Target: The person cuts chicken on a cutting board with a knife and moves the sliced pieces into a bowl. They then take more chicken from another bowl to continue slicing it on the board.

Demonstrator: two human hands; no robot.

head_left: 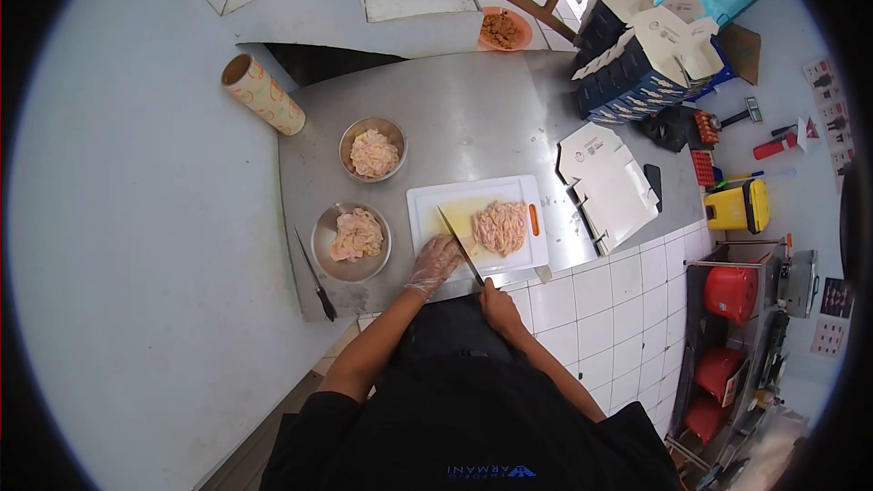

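My right hand [499, 303] is closed round the dark handle of a knife [459, 244], whose blade slants up and left over a white cutting board [426, 203]. In a clear plastic glove, my left hand [437, 262] rests at the board's left edge beside the blade, fingers together on a bit of raw meat that is mostly hidden. To the right of the blade lies a heap of cut raw meat [499, 227]. Two steel bowls, an upper one [401, 136] and a lower one [318, 241], hold more raw meat left of the board.
A second knife [318, 286] lies at the table's left end. A patterned roll [264, 95] is at the upper left. Flat cartons [605, 184] and stacked boxes [637, 77] occupy the right side of the steel table [455, 100]. An orange bowl [523, 30] sits beyond it.
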